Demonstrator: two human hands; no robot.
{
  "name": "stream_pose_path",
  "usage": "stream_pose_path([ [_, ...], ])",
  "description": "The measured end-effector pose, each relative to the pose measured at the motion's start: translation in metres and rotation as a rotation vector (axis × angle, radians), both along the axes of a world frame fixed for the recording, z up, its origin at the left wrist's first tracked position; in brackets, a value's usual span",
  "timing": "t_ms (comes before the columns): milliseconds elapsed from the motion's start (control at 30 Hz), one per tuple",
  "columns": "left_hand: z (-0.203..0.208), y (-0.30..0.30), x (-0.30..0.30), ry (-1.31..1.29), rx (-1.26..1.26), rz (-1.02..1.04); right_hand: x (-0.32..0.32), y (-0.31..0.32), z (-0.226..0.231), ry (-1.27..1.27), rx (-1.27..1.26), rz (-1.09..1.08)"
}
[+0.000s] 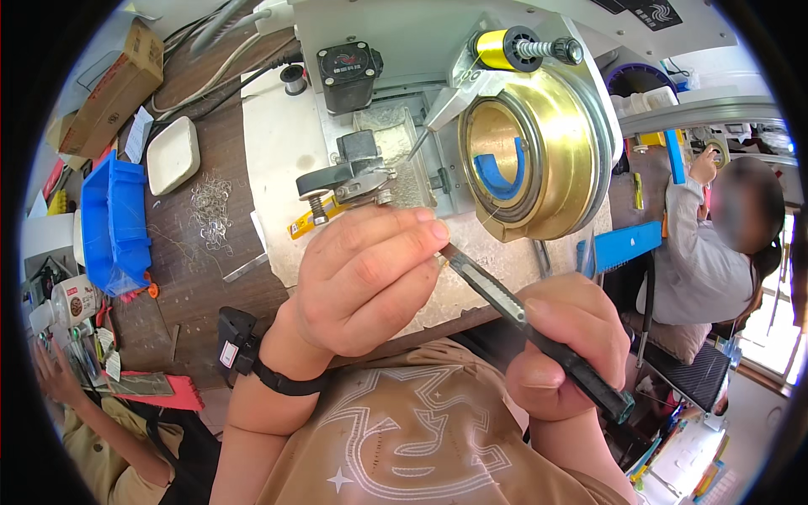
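My right hand (576, 341) is wrapped round a slim black utility knife (505, 301) with a metal channel along it. The knife slants up and left, its tip against the fingertips of my left hand (370, 273). That left hand is closed in a pinch; whatever sits between thumb and finger is too small to name. Just beyond my left fingers stands a small metal clamp (358, 172) on a grey machine. To its right is a big brass ring (551, 156) with a blue strip (498, 178) inside. A yellow spool (503, 49) is mounted above it.
On the brown table at left lie a blue bin (109, 223), a cream dish (174, 156) and a heap of small wire pieces (212, 210). A cardboard box (118, 88) stands behind. Co-workers sit at both sides, one in a light sleeve (699, 252) at right.
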State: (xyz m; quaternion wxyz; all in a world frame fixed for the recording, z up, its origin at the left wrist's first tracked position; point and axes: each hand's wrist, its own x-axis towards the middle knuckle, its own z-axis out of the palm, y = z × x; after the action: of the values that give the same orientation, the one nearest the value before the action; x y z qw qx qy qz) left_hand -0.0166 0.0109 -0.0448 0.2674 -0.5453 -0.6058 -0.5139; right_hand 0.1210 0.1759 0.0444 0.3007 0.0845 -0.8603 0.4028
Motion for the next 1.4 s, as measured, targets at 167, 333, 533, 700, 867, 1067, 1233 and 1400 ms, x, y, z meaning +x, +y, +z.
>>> stream_pose_path([
  [167, 0.000, 0.001, 0.000, -0.008, 0.001, -0.005, -0.004, -0.003, 0.001, -0.038, 0.056, -0.023],
  [333, 0.002, 0.000, 0.000, -0.029, -0.004, -0.017, 0.001, -0.001, 0.003, -0.019, 0.035, -0.006],
  [533, 0.001, 0.000, 0.000, -0.028, -0.002, -0.021, 0.002, -0.002, 0.000, -0.012, 0.043, -0.015],
  [700, 0.001, -0.001, 0.001, -0.033, -0.003, -0.017, 0.003, -0.003, 0.000, -0.016, 0.065, -0.029],
  [867, 0.000, -0.001, 0.001, -0.040, -0.015, -0.043, 0.006, -0.001, -0.002, 0.017, 0.011, -0.009],
  [1067, 0.002, 0.000, 0.000, -0.032, -0.012, -0.040, 0.014, -0.003, -0.008, 0.304, -0.181, -0.160],
  [1233, -0.001, -0.005, 0.006, -0.006, -0.008, 0.001, 0.028, 0.010, 0.000, -0.134, 0.409, -0.040],
  [1400, -0.002, 0.002, 0.009, -0.002, -0.023, 0.040, 0.031, 0.015, -0.048, -0.515, 0.835, -0.065],
])
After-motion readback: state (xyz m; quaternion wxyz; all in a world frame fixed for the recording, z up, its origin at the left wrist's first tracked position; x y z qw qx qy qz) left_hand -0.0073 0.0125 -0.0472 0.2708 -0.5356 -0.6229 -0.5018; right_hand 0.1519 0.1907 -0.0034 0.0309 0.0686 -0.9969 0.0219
